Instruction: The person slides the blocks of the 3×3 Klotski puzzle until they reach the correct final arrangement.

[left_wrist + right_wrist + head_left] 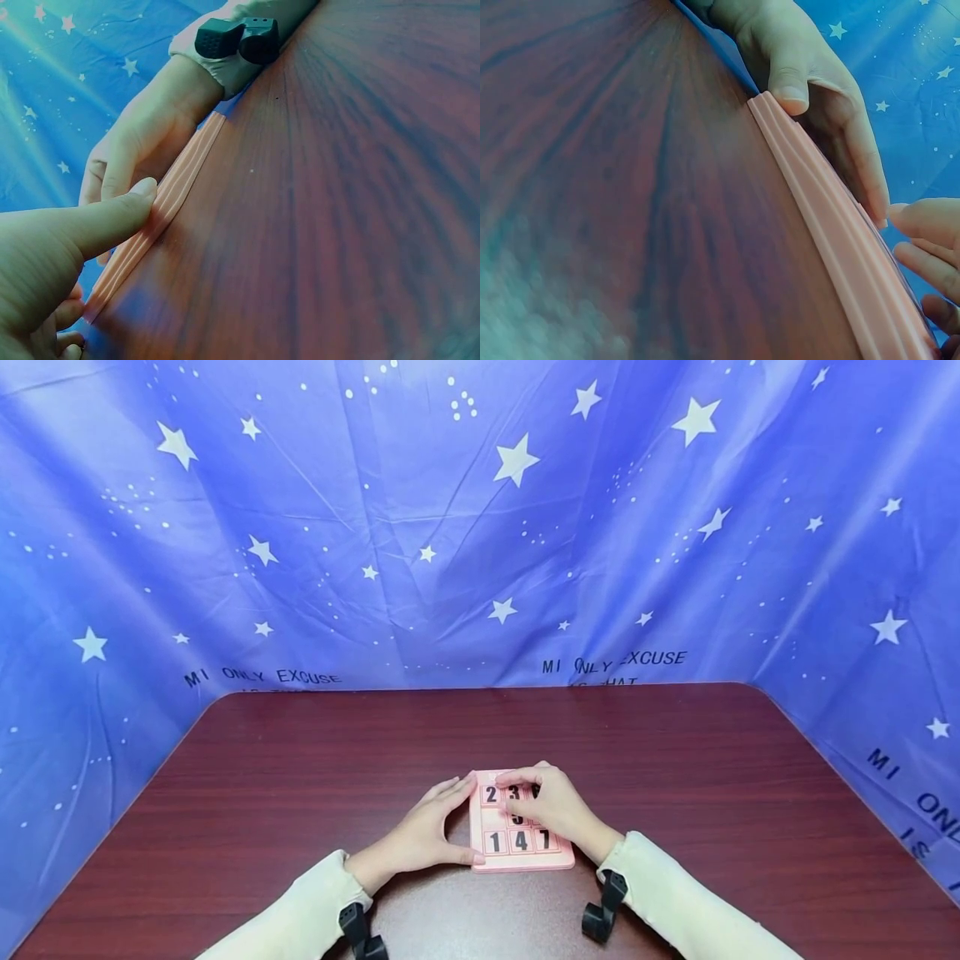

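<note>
A pink sliding number puzzle point(523, 863) lies flat on the table, its tiles printed with black digits. In the head view 2 and 3 show in the far row, 5 in the middle and 1, 4, 7 in the near row; a bare slot point(492, 819) is at the middle left. My left hand point(420, 832) grips the puzzle's left side, thumb at the near corner and fingers at the far corner. Over the tiles is my right hand point(558, 803), its index fingertip by the 2 and its thumb by the slot, hiding the right-hand tiles.
The dark red wooden table point(337, 735) has rounded far corners. A blue curtain point(420, 510) with white stars and printed words hangs behind it and along the sides. Black wrist cameras point(602, 910) are strapped over the pale sleeves point(690, 893).
</note>
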A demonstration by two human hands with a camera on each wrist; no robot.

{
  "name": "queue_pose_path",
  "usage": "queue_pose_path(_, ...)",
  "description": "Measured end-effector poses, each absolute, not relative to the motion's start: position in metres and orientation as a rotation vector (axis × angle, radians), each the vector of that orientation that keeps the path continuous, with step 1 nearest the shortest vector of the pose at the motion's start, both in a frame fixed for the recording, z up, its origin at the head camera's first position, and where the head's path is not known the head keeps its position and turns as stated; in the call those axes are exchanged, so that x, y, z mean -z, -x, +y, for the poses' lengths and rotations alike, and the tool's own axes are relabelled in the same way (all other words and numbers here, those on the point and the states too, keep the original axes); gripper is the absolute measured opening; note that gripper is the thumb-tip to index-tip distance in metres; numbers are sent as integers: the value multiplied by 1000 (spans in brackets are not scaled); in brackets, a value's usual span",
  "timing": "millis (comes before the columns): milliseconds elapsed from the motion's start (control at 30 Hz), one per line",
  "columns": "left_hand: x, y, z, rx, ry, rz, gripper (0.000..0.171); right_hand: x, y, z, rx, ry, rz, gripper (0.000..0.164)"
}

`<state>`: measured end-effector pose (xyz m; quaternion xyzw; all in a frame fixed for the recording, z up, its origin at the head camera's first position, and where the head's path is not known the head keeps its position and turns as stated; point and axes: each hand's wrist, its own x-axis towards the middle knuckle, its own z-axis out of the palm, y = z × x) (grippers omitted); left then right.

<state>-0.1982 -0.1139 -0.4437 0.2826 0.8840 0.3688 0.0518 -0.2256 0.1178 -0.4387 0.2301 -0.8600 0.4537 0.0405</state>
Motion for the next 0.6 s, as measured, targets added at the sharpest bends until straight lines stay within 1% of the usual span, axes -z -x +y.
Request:
queue_pose_path(267,441,198,-113,-1119,-850,2683,101,438,225,117,-1368,-699,-2638,30)
queue_pose_path(600,442,198,-113,-1130,-840,2676,101,437,224,115,-1338,-668,-2657,30)
